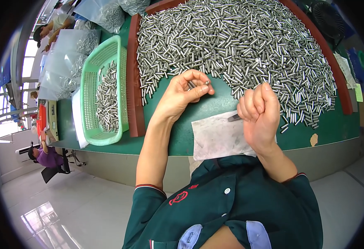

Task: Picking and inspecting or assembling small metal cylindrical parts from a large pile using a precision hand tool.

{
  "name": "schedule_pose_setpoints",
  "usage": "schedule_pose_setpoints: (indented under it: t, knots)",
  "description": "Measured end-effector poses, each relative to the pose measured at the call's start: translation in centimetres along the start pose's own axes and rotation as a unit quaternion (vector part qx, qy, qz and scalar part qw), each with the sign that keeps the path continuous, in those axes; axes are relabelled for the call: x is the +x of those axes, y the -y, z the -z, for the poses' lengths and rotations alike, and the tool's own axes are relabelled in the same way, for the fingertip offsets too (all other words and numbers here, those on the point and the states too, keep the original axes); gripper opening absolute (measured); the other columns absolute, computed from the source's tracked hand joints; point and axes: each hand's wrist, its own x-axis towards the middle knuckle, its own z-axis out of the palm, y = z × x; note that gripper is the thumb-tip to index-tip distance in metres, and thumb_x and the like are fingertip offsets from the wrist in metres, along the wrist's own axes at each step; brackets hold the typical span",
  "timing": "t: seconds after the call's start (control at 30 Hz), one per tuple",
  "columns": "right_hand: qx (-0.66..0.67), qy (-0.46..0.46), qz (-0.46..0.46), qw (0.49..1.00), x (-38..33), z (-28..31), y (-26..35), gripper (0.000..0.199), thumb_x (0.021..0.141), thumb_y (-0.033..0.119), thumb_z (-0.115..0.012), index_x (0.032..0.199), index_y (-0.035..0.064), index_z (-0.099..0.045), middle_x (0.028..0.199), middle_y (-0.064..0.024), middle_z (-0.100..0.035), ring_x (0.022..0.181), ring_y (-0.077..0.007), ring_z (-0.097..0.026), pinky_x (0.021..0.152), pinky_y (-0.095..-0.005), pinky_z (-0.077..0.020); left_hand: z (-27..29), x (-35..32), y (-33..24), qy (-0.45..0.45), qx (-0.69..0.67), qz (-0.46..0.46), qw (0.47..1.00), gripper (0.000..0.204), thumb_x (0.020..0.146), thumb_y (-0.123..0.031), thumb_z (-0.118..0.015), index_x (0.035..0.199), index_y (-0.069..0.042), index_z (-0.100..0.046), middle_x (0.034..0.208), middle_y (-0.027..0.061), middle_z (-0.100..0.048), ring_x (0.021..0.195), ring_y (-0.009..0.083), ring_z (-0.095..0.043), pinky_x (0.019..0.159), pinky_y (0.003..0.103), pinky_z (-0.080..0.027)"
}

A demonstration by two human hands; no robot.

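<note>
My left hand (181, 94) is curled above the green table (171, 139), thumb and fingers pinching small shiny metal pins. One pin end (207, 83) shows at the fingertips, and another lies inside the curl of the fingers. My right hand (260, 118) is closed in a loose fist over a stained white cloth (217, 137) at the table's front edge. From under that fist pokes the flat dark tip of a thin tool (234, 118); its kind is hidden. Beyond both hands spreads a large heap of metal pins (232, 37).
Red-brown rails (135, 83) border the heap at left and right. A green plastic basket (83, 112) with pins stands on the left, beside clear bags (63, 60) of pins. A black fan (326, 18) is at the far right. Other people work at the left.
</note>
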Motion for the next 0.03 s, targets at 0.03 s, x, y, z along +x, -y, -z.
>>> schedule_pose_setpoints:
  t: [0.03]
  knots:
    - [-0.015,0.002,-0.001,1.000,-0.15,0.01,0.04,0.037,0.090,0.024,-0.029,0.054,0.0134,-0.026,0.043,0.0035,-0.024,0.038,-0.0059,-0.015,0.037,-0.0224,-0.0165,-0.11,-0.16,-0.08,-0.002,0.002,0.019,1.000,0.010,0.077,-0.009,-0.058,0.084,-0.004,-0.054,0.074,0.0047,-0.061,0.057,0.0038,-0.045,0.049,0.017,-0.034]
